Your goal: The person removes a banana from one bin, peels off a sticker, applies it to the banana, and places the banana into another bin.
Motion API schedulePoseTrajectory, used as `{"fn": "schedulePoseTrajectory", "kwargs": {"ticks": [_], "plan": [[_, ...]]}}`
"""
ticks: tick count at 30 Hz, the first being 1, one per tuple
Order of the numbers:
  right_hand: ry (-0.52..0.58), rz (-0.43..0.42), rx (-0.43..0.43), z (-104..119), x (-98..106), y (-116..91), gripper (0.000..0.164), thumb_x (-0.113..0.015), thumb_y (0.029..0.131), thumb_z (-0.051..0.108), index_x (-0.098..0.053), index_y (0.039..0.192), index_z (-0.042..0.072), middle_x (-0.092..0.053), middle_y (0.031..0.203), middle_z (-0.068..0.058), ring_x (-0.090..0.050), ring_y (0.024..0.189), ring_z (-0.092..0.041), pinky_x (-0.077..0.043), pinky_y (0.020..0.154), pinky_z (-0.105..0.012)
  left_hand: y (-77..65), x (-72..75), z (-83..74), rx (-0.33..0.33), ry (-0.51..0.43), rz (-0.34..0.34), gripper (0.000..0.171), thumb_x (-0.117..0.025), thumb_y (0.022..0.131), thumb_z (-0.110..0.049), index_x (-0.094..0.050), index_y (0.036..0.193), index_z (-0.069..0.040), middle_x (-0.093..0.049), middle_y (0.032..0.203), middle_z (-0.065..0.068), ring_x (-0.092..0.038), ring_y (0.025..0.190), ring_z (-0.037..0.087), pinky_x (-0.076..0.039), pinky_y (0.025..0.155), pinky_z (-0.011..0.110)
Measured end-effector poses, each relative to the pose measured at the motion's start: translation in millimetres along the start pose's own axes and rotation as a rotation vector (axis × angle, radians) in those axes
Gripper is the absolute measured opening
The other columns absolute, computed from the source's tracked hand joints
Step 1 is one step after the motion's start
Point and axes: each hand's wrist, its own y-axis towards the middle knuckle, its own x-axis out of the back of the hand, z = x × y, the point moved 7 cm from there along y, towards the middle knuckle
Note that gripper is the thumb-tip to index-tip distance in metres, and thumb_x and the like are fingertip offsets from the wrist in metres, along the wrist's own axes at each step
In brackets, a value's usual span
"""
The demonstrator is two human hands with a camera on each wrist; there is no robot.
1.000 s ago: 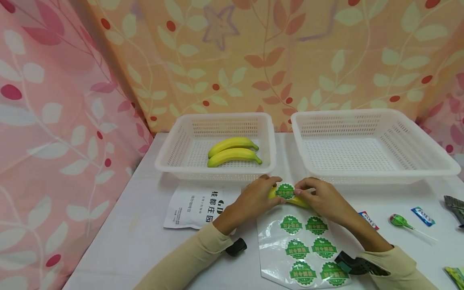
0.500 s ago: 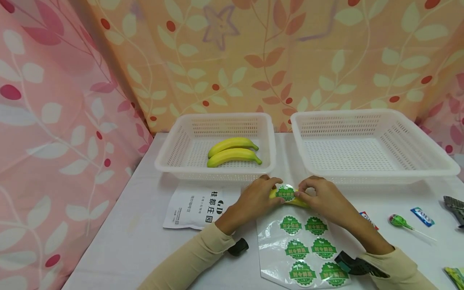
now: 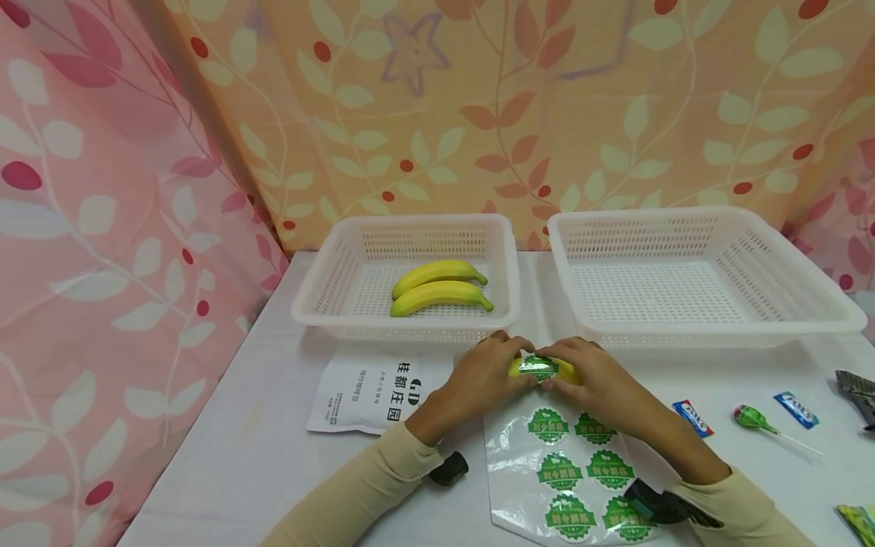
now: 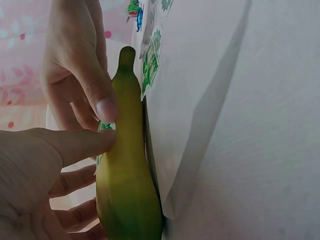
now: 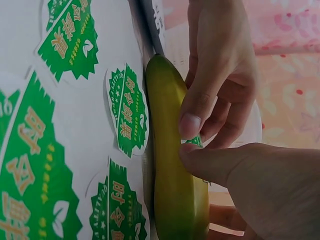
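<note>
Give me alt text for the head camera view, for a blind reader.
The left hand and right hand hold a banana bearing a green sticker at the far end of a sticker sheet. Behind stand two white baskets, the left one holding two bananas.

Fingers [image 5: 192, 122] mostly hide the sticker [image 5: 195, 142] in both wrist views.

A white pouch [image 3: 365, 389] lies toward the left edge of the table [image 3: 232, 463], a lollipop [image 3: 750, 417] (green-wrapped) toward the right edge between a red-and-blue packet [image 3: 693, 418] and a blue packet [image 3: 796, 409], and a floral curtain [image 3: 472, 114] beyond the far edge.
</note>
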Motion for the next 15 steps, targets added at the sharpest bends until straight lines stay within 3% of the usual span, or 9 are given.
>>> {"fn": "schedulePoseTrajectory", "kwargs": {"ticks": [5, 15], "plan": [[-0.047, -0.008, -0.038, -3.6, -1.7, -0.9, 0.040, -0.079, 0.097, 0.021, -0.071, 0.135, 0.012, -0.070, 0.131, -0.010, -0.063, 0.117, -0.031, -0.052, 0.091, -0.051, 0.2, -1.8, -0.3, 0.004, 0.014, 0.012, 0.039, -0.081, 0.096, -0.037, -0.071, 0.129, -0.019, -0.065, 0.111, -0.001, -0.058, 0.089, 0.008, -0.048, 0.073, 0.023], [-0.117, -0.008, -0.073, -3.2, -3.0, -0.7, 0.041, -0.081, 0.095, 0.027, -0.070, 0.132, 0.012, -0.071, 0.132, -0.012, -0.066, 0.115, -0.031, -0.055, 0.089, -0.052, -0.4, -2.1, -1.5, -0.002, 0.021, 0.014, 0.041, -0.084, 0.092, -0.037, -0.073, 0.128, -0.020, -0.063, 0.109, -0.001, -0.056, 0.088, 0.008, -0.046, 0.070, 0.021]]}}
